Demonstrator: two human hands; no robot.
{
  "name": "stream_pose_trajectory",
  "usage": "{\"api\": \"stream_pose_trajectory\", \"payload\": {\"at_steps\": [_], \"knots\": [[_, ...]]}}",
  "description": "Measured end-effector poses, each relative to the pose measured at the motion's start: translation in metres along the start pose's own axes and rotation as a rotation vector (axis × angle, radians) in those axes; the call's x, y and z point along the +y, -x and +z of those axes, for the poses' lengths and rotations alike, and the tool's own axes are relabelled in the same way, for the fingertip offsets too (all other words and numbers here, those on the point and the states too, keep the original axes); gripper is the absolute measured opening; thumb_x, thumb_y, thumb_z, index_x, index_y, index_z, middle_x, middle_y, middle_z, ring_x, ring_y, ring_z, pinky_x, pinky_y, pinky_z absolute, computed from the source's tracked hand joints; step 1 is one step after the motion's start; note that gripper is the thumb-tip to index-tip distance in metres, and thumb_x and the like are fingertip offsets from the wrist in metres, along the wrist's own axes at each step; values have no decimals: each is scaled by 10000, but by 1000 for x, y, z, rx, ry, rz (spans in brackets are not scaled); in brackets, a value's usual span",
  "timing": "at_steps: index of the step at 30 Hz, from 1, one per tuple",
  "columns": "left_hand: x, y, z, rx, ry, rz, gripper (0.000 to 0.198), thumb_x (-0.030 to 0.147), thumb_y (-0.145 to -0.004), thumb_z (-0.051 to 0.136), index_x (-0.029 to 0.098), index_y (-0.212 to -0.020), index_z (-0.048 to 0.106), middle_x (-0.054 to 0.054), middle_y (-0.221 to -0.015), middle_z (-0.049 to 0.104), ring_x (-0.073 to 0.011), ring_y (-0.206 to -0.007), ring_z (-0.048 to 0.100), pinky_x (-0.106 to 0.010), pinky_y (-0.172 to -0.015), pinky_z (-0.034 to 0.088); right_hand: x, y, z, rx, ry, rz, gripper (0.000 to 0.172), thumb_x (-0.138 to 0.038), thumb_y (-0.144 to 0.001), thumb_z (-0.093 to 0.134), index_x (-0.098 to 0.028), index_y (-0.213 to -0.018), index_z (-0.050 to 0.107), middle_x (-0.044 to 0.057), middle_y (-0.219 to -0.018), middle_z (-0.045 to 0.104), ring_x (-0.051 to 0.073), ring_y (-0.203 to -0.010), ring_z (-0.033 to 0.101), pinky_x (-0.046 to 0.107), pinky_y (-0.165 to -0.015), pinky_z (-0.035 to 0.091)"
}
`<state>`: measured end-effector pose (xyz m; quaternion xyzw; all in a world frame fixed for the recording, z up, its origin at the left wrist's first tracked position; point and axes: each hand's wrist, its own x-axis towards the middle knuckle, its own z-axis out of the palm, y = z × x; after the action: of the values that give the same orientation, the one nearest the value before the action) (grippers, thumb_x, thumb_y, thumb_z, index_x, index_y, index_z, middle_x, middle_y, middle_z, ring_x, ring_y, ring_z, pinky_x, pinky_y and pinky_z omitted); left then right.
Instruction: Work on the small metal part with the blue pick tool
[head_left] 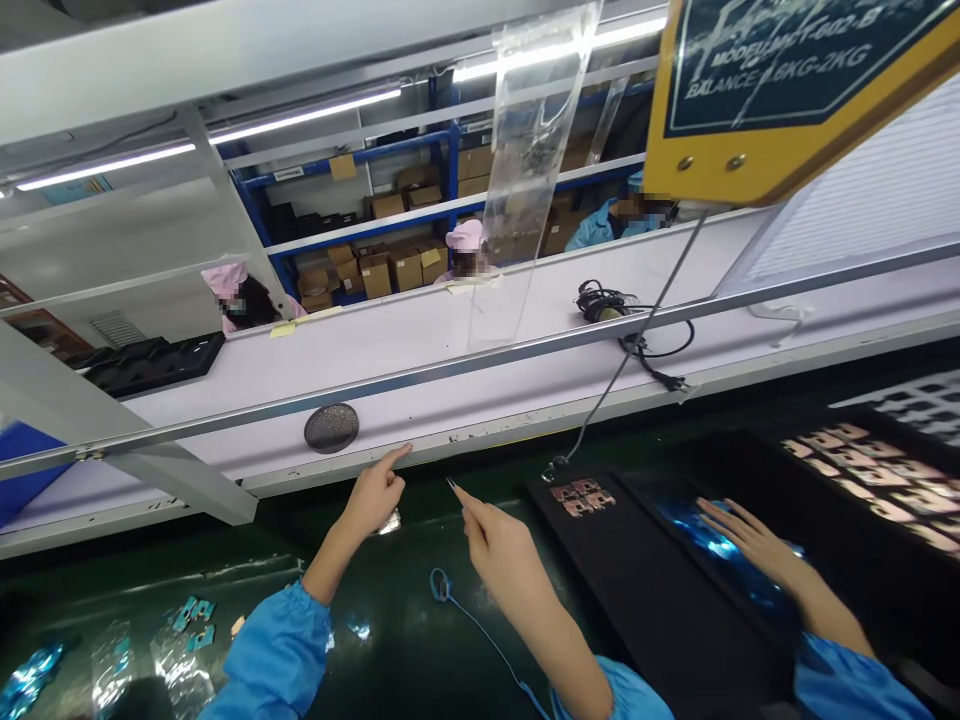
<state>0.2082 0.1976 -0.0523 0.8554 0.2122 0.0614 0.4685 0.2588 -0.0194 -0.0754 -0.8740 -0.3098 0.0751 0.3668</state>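
Observation:
My left hand [373, 497] is over the green work surface, index finger stretched out and the other fingers curled. A small shiny piece [390, 522] shows just under its curled fingers; I cannot tell whether it is gripped. To the right, my right hand [504, 548] is closed on a thin pointed tool, seemingly tweezers [451, 484], with only the tip showing. A blue wrist strap cord [442, 587] lies below, between my forearms. Right of my hands, a black tray [637, 590] carries several small copper-coloured parts [583, 497].
Another person's hand [757, 550] rests on shiny blue film [705, 530] at right. Copper-coloured parts [877, 475] fill another black tray. Teal pieces [196, 620] and clear bags lie at lower left. A hook [555, 468] hangs from a yellow balancer [720, 150]. A rail [450, 372] crosses ahead.

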Motion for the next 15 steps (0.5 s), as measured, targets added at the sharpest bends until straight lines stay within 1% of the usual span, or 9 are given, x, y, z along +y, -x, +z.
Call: {"api": "stream_pose_trajectory", "payload": {"at_steps": [2, 3, 5, 6, 8, 10, 12, 13, 15], "knots": [[-2, -2, -2, -19, 150, -15, 621, 272, -866, 518, 226, -1484, 553, 83, -515, 355, -123, -469, 340, -238, -555, 326, 24, 27, 10, -9, -83, 62, 513, -233, -1000, 326, -171, -1434, 593, 111, -871, 720, 235, -747, 701, 319, -680, 547], [-3, -3, -2, -14, 219, -26, 643, 310, -873, 518, 190, -1505, 522, 87, -514, 358, -117, -465, 334, -233, -541, 318, 35, 41, 19, -45, -88, 103, 522, -234, -987, 324, -164, -1418, 609, 124, -882, 728, 247, -759, 714, 329, -685, 554], [-4, -6, -1, 17, 335, -45, 690, 373, -863, 564, 150, -1513, 499, 91, -511, 385, -108, -466, 335, -224, -521, 311, 52, 73, 43, -159, -36, 196, 545, -187, -936, 335, -183, -1387, 641, 147, -923, 749, 266, -785, 744, 329, -677, 556], [-4, -5, 1, 39, 385, -57, 694, 396, -852, 599, 146, -1494, 522, 91, -511, 399, -102, -465, 337, -218, -509, 306, 59, 90, 57, -202, -29, 209, 544, -158, -896, 367, -194, -1338, 681, 145, -887, 756, 270, -789, 754, 322, -680, 556], [-9, 5, 9, 104, 478, -105, 630, 437, -842, 650, 140, -1397, 612, 92, -515, 408, -87, -452, 346, -206, -474, 292, 68, 124, 84, -285, -61, 220, 562, -149, -859, 397, -240, -1339, 674, 118, -821, 756, 258, -748, 759, 304, -672, 550], [-20, 30, 24, 188, 562, -207, 500, 470, -874, 658, 129, -1239, 689, 96, -520, 408, -69, -417, 347, -200, -430, 279, 76, 153, 104, -340, -115, 239, 584, -181, -840, 411, -256, -1370, 644, 114, -828, 755, 258, -786, 762, 308, -710, 556], [-39, 68, 46, 266, 638, -361, 361, 463, -931, 644, 131, -1061, 702, 96, -533, 439, -58, -380, 347, -196, -388, 281, 86, 170, 112, -393, -203, 286, 629, -235, -832, 379, -216, -1422, 595, 121, -860, 744, 253, -751, 752, 324, -714, 566], [-50, 90, 59, 301, 674, -443, 300, 430, -950, 652, 133, -968, 688, 92, -549, 469, -52, -387, 364, -188, -390, 306, 90, 172, 114, -414, -252, 314, 641, -268, -825, 366, -190, -1418, 595, 125, -875, 736, 255, -732, 744, 338, -712, 570], [-72, 135, 87, 400, 747, -612, 287, 381, -973, 651, 134, -829, 642, 94, -546, 471, -48, -396, 389, -177, -393, 336, 94, 166, 116, -453, -333, 348, 613, -349, -812, 368, -170, -1317, 667, 140, -923, 723, 279, -778, 736, 384, -754, 576]]}}
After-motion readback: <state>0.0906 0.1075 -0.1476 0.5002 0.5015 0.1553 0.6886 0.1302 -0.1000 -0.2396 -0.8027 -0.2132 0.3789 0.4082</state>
